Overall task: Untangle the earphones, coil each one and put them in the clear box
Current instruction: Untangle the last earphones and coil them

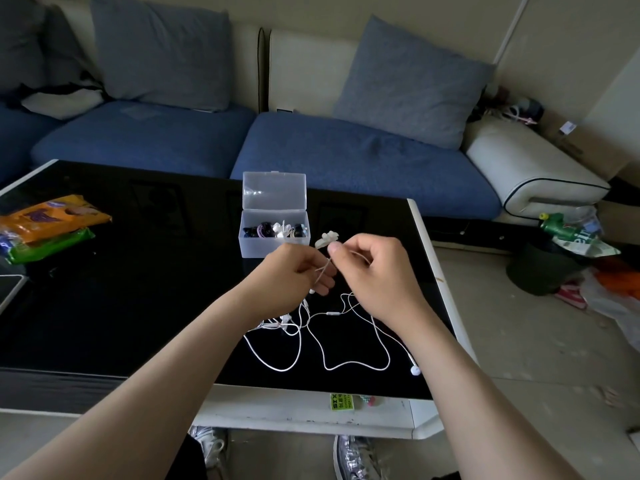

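Both hands are up in the middle of the frame, close together, just above the table. The left hand [299,268] has its fingers curled in and pinches the thin cord of the white earphones [287,323]. The right hand [381,275] is curled too, and its thumb and first finger pinch the same cord a bit higher up. Two ear buds [327,239] stick up just above the right thumb.

The rest of the cord hangs down and lies in loose loops and a small knot on the black table [138,306], under the hands. One loose bud [415,370] lies at the lower right, very near the table's front edge.

The clear box [273,245] stands just behind the hands with its lid [273,192] up. Dark and white bits are inside it already.

An orange bag [52,216] and a green bag [52,245] lie far off at the left edge of the frame. The table between them and the hands is bare and shiny. A blue sofa [346,161] fills the top of the frame. A dark bin [540,271] stands on the floor at the right.
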